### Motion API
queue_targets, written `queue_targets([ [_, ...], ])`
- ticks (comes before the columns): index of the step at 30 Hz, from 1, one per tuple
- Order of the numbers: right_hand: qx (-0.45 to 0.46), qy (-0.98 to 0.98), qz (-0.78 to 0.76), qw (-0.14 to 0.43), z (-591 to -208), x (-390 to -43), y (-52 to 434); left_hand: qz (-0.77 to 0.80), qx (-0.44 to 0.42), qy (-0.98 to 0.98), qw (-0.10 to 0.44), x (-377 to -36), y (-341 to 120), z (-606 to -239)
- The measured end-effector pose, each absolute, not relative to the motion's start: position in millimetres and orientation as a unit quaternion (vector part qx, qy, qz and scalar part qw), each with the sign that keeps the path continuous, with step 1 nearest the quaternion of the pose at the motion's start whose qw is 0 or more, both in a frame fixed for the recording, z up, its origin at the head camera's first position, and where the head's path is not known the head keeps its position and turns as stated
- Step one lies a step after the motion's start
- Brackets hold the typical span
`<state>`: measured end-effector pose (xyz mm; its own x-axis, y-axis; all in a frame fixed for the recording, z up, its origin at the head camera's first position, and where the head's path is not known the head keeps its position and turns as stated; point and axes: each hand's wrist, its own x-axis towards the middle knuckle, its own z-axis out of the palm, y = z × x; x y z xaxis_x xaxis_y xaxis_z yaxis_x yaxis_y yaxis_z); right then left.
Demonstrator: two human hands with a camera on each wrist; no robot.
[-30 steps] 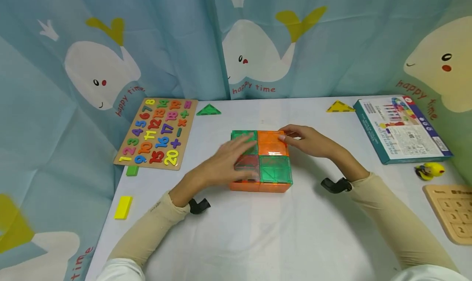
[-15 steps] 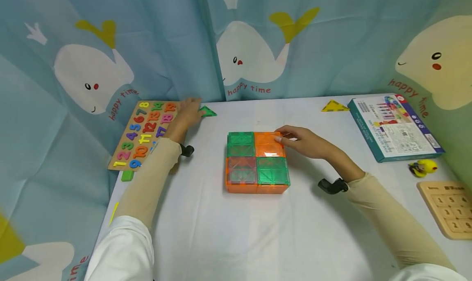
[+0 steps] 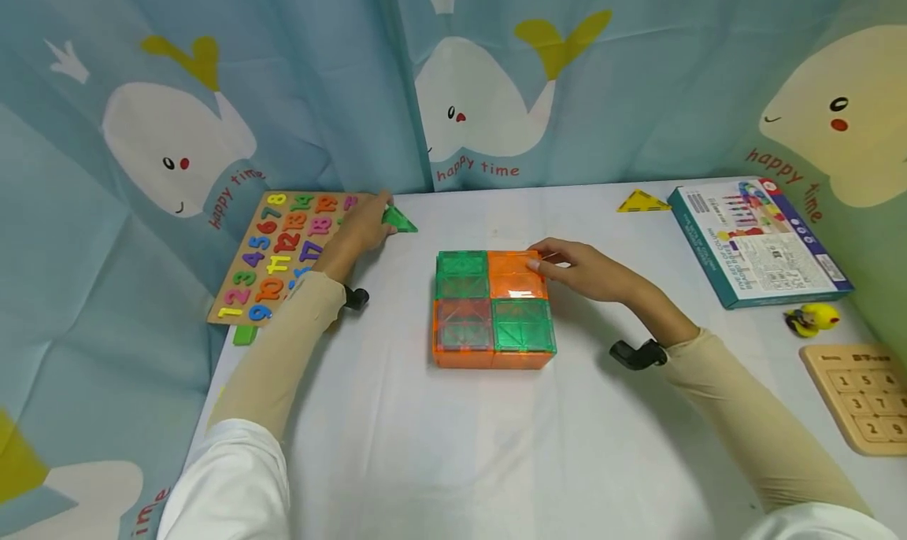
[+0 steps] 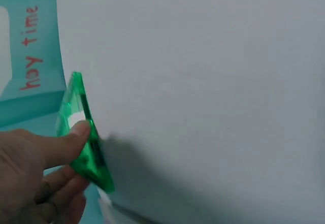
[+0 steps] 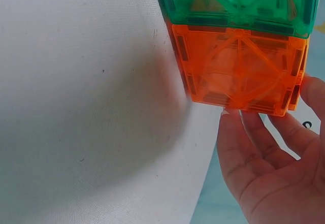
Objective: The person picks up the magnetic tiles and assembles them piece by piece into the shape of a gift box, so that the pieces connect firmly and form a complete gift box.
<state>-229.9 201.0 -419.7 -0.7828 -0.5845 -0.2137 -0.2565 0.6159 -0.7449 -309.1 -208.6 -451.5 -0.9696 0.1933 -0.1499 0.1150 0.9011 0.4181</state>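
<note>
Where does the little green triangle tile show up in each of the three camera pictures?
Head: green triangle tile far left on the white table, pinched by the left hand, beside the number puzzle board.
Left wrist: lower left, pinched by that hand.
Right wrist: not in it.
Shared landmark: the white table.

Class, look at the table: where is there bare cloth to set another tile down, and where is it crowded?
Bare cloth lies in front of the tile block, between the two sleeves, and behind it, between the green triangle in the left hand and the yellow triangle. Crowded: the left edge by the number puzzle, and the right by the box and wooden board.
</note>
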Motion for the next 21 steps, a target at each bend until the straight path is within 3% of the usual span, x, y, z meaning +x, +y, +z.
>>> queue_targets([
  [10, -0.237, 0.874, -0.360, 0.226, -420, -232, 200, 0.294, 0.124, 0.946, 0.053, -255, -203, -409],
  [15, -0.237, 0.870, -0.365, 0.229, -419, -231, 200, 0.328, 0.206, 0.921, 0.032, -211, -183, -383],
  [21, -0.238, 0.868, -0.369, 0.234, -416, -232, 200, 0.334, 0.266, 0.903, 0.044, -171, -151, -387],
])
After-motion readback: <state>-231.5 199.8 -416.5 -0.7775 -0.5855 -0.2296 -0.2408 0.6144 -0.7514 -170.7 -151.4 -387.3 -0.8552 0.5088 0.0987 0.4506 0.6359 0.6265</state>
